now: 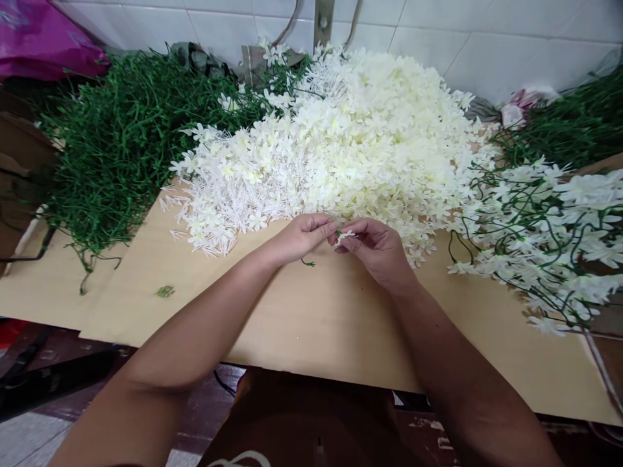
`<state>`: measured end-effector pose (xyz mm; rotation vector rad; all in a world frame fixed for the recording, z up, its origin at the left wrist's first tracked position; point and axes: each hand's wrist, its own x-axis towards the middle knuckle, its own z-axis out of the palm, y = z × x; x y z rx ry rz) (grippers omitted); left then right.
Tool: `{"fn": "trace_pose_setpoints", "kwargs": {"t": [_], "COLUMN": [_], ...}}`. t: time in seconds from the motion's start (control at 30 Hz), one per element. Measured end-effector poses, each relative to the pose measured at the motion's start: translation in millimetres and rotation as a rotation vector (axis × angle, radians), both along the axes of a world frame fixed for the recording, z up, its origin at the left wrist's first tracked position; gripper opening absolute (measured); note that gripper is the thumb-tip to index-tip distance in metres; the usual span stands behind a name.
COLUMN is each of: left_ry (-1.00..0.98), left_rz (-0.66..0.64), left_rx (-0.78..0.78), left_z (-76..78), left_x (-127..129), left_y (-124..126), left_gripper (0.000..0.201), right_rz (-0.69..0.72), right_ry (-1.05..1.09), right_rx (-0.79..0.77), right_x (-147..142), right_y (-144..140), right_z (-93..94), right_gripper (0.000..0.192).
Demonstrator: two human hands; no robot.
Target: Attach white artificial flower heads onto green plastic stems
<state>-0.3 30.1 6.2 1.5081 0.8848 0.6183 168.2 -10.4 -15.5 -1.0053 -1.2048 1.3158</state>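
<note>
Fingertips meeting over a small white flower at mid-frame.

Left hand [302, 237] pinching a thin green stem [307, 263] that trails down toward the tan surface [311, 324]; right hand [374, 250] pinching the white flower [344, 236] just right of it, thumbs nearly touching. Just above, at centre, the heaped white blossoms [350, 143]; green stems [121, 143] piled upper left; finished sprays [549, 233] at right.

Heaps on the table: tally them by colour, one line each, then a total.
All-white loose blossom heap: 1
All-green stem heaps: 2, one at the left, one at the far right
Mixed white-and-green heap of blossoms on stems: 1
Total: 4 heaps
The left hand and right hand pinch one small white blossom between them, not counted.
</note>
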Motion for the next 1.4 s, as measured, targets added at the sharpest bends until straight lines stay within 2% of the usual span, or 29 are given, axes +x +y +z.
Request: {"fn": "trace_pose_setpoints", "kwargs": {"t": [0.3, 0.57, 0.83, 1.4], "left_ry": [-0.040, -0.011, -0.037, -0.082], "left_rz": [-0.027, -0.008, -0.070, -0.157], "left_rx": [-0.054, 0.052, 0.033, 0.052], "left_z": [4.6, -3.6, -7.2, -9.9], "left_x": [3, 3, 5, 6], "left_y": [-1, 0, 3, 2], "left_gripper": [0.046, 0.046, 0.057, 0.058], "right_rz": [-0.092, -0.124, -0.100, -0.028], "right_ry": [-0.068, -0.105, -0.068, -0.042], "right_rx": [0.026, 0.132, 0.031, -0.097], "right_x": [-4, -4, -5, -3], "right_y": [-1, -2, -1, 3], "right_z": [-3.9, -0.7, -4.2, -7.4], "right_gripper": [0.030, 0.024, 0.034, 0.038]}}
